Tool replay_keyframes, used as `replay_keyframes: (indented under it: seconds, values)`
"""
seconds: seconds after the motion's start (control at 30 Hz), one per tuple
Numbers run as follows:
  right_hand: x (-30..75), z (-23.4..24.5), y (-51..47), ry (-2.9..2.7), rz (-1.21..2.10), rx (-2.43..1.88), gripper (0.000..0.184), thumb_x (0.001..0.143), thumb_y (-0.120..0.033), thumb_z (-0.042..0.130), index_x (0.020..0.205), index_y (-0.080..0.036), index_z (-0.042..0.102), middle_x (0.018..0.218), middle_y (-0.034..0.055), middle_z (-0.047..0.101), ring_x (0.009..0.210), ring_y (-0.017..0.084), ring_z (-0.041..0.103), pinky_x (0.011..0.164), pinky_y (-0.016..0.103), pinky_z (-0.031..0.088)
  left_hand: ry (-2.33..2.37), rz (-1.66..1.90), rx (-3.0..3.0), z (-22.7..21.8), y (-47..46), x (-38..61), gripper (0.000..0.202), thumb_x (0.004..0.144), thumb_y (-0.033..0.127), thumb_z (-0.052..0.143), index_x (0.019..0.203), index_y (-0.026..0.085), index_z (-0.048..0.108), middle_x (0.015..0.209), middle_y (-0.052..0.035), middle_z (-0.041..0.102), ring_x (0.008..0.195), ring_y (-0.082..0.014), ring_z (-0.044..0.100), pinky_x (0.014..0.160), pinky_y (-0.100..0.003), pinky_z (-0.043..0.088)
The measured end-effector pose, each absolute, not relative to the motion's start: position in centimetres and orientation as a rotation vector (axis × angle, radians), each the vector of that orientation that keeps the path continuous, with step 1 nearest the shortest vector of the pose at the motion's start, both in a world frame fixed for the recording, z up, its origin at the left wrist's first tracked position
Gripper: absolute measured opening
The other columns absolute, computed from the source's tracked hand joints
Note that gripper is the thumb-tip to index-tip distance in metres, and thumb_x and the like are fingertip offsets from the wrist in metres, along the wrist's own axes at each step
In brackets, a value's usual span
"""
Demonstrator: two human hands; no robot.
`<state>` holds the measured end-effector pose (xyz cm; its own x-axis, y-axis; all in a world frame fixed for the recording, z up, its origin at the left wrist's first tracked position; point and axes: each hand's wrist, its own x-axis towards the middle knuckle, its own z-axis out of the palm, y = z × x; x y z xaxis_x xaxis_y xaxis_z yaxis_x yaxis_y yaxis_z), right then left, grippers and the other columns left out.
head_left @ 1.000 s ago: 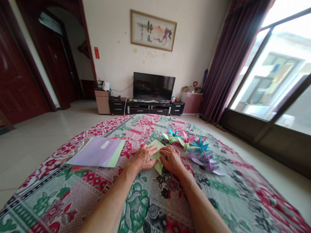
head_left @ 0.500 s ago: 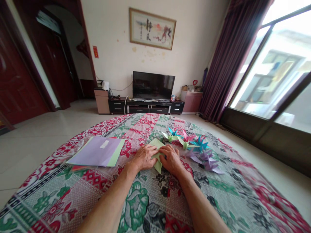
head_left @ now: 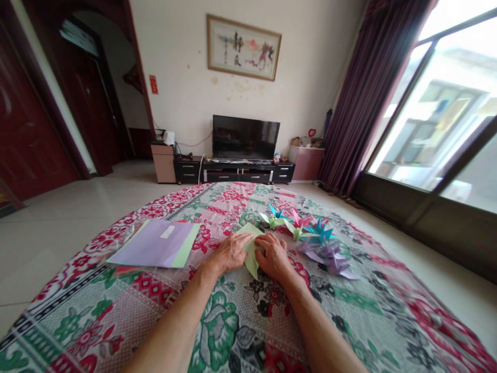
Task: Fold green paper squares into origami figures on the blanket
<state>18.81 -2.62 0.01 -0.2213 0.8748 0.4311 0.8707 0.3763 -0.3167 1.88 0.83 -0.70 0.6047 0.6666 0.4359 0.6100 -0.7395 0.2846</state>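
A folded piece of light green origami paper [head_left: 251, 263] lies on the patterned tablecloth in front of me, its points showing above and below my fingers. On its left side my left hand [head_left: 232, 252] presses it with the fingers bent over the edge. My right hand [head_left: 273, 253] has its fingers curled onto the right side, holding the paper against the table. The fingertips cover part of the folds. Just beyond my right hand sit several folded paper cranes: green [head_left: 273, 219], pink [head_left: 298, 219], blue [head_left: 320, 231] and purple [head_left: 333, 259].
To the left lies a stack of coloured paper sheets [head_left: 151, 246], purple on top, with clear plastic wrapping showing at its edge. The floral tablecloth [head_left: 217, 326] covers a rounded table. Past the far edge stand a TV [head_left: 246, 137] and a low cabinet [head_left: 221, 176].
My left hand has slid slightly left and down, so more of the green paper shows between the hands. My right hand stays almost in place.
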Motion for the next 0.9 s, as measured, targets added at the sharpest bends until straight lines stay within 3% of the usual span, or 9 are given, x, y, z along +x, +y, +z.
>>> replay_keyframes:
  seconds: [0.2, 0.43, 0.7, 0.8, 0.9]
  values:
    - [18.7, 0.1, -2.7, -2.097, 0.006, -1.493, 0.026, 0.079, -0.020, 0.046, 0.096, -0.024, 0.065, 0.111, 0.0037, 0.062, 0.113, 0.022, 0.043, 0.090, 0.038, 0.026, 1.112, 0.767, 2.721, -0.7, 0.7, 1.9, 0.054, 0.074, 0.008, 0.046, 0.128, 0.012, 0.048, 0.130, -0.0119, 0.053, 0.120, -0.0224, 0.047, 0.106, -0.041, 0.036]
    - [18.6, -0.2, -2.6, -2.073, -0.011, -1.482, 0.027, 0.079, -0.020, 0.047, 0.099, -0.025, 0.065, 0.110, 0.0044, 0.062, 0.113, 0.022, 0.044, 0.093, 0.038, 0.026, 1.052, 0.790, 2.787, -1.2, 1.3, 2.0, 0.049, 0.074, 0.006, 0.043, 0.119, 0.016, 0.059, 0.124, -0.0066, 0.059, 0.115, -0.0192, 0.051, 0.103, -0.037, 0.040]
    - [18.7, 0.4, -3.4, -1.873, 0.049, -1.546, 0.017, 0.080, -0.022, 0.048, 0.082, -0.019, 0.065, 0.097, 0.0061, 0.062, 0.094, 0.018, 0.055, 0.084, 0.029, 0.037, 1.078, 0.804, 2.858, -2.0, 2.0, 2.2, 0.043, 0.074, 0.006, 0.043, 0.109, 0.016, 0.065, 0.120, -0.0064, 0.062, 0.111, -0.0179, 0.055, 0.102, -0.036, 0.040]
    - [18.4, 1.0, -4.9, -1.847, 0.104, -1.586, 0.018, 0.077, -0.025, 0.053, 0.088, -0.018, 0.064, 0.093, 0.0066, 0.062, 0.088, 0.018, 0.056, 0.081, 0.028, 0.039, 1.077, 0.786, 2.885, -1.9, 1.9, 2.3, 0.042, 0.074, 0.006, 0.043, 0.108, 0.017, 0.065, 0.120, -0.0064, 0.062, 0.112, -0.0175, 0.055, 0.102, -0.037, 0.041]
    - [17.7, 1.8, -6.7, -1.811, 0.129, -1.728, 0.032, 0.076, -0.036, 0.053, 0.101, -0.017, 0.061, 0.088, 0.0074, 0.064, 0.083, 0.020, 0.057, 0.076, 0.029, 0.039, 1.091, 0.771, 2.896, -1.6, 1.7, 2.3, 0.040, 0.074, 0.006, 0.044, 0.107, 0.016, 0.065, 0.118, -0.0070, 0.063, 0.112, -0.0178, 0.055, 0.100, -0.037, 0.041]
